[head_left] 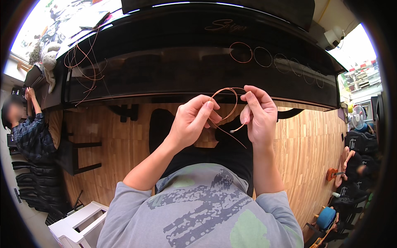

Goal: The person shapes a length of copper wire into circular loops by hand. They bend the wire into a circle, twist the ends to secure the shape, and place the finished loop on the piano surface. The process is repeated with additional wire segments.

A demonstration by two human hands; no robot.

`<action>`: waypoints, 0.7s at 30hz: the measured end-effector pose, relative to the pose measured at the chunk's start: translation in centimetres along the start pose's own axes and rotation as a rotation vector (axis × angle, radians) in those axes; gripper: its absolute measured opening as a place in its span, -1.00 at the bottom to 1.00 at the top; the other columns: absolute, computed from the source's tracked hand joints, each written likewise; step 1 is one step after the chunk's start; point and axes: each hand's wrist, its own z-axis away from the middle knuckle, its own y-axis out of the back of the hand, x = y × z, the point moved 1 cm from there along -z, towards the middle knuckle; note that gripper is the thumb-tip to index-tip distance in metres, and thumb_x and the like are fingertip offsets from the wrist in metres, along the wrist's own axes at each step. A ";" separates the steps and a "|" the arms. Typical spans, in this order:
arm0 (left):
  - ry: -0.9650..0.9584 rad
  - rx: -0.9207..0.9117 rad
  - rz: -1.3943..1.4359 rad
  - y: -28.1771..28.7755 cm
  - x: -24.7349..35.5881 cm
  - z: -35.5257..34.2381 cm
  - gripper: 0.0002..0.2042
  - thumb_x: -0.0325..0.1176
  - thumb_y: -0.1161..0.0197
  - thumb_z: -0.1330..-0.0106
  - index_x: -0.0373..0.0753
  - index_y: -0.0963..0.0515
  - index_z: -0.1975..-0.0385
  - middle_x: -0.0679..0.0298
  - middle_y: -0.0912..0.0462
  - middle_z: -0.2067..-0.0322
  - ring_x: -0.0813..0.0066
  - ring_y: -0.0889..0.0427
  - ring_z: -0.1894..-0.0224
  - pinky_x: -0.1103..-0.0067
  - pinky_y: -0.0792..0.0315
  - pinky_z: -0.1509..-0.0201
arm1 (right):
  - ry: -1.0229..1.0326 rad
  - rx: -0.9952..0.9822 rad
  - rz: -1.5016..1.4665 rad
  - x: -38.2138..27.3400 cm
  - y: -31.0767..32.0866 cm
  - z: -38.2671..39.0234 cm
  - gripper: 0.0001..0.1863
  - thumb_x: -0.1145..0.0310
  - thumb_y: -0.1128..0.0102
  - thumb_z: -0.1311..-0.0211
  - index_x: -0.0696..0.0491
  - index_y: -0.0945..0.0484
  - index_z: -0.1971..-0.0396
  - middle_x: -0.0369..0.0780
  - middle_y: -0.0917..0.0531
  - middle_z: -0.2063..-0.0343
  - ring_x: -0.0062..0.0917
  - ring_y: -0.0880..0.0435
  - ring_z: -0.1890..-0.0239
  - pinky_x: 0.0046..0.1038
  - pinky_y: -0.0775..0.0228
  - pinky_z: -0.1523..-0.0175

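Note:
My left hand [192,120] is closed, with thumb and fingers pinching a copper-coloured guitar string [237,101] bent into a loose loop. One thin tail of the string hangs below that hand, toward my lap. My right hand [261,115] is closed too, its fingers on the string to the right of the loop. A stretch with a small pale end piece pokes out beside my right palm. Both hands are in the air just in front of a glossy black piano [165,74]. Exactly where the right fingertips grip is partly hidden.
Several coiled strings [241,52] lie in a row on the piano's right side; loose tangled strings [89,66] spread at its left. A person [31,128] sits far left near a black stool [80,157]. Right: a fan [359,115], a ukulele [331,174], black bags. Lower left: white furniture [78,223].

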 end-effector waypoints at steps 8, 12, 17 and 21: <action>-0.061 -0.113 -0.366 -1.7 0.2 0.9 -0.86 -0.42 -0.12 -0.36 -0.34 -0.56 0.31 0.18 -0.71 0.43 0.52 -0.70 0.42 0.66 -0.52 0.36 | 0.184 0.142 0.254 0.4 -0.5 -0.7 -0.84 0.49 -0.02 -0.37 0.17 -0.55 0.15 -0.38 -0.50 0.56 -0.88 -0.27 0.72 -0.78 -0.08 0.65; -0.135 -0.098 -0.275 -2.9 -0.7 1.3 -0.87 -0.41 -0.17 -0.34 -0.37 -0.55 0.29 0.21 -0.62 0.55 0.57 -0.60 0.55 0.64 -0.44 0.47 | 0.371 0.218 0.387 1.3 -1.0 -1.2 -0.84 0.52 0.11 -0.41 0.15 -0.49 0.18 -0.47 -0.34 0.57 -0.89 -0.15 0.65 -0.78 0.01 0.56; -0.022 -0.100 -0.153 -2.9 -1.3 1.4 -0.84 -0.40 -0.19 -0.34 -0.38 -0.55 0.23 0.24 -0.63 0.56 0.66 -0.59 0.55 0.67 -0.43 0.53 | 0.776 0.236 0.898 2.0 -1.1 -0.7 -0.81 0.62 0.17 -0.34 0.15 -0.47 0.20 -0.28 -0.42 0.38 -0.63 -0.33 0.41 -0.59 -0.19 0.29; 0.088 -0.034 -0.049 -3.0 -1.3 1.5 -0.80 -0.41 -0.20 -0.33 -0.39 -0.54 0.15 0.23 -0.69 0.47 0.69 -0.61 0.50 0.71 -0.45 0.53 | 0.886 0.222 1.029 2.1 -0.9 -0.8 -0.75 0.67 0.11 -0.23 0.13 -0.48 0.17 -0.23 -0.42 0.36 -0.46 -0.37 0.30 -0.47 -0.21 0.17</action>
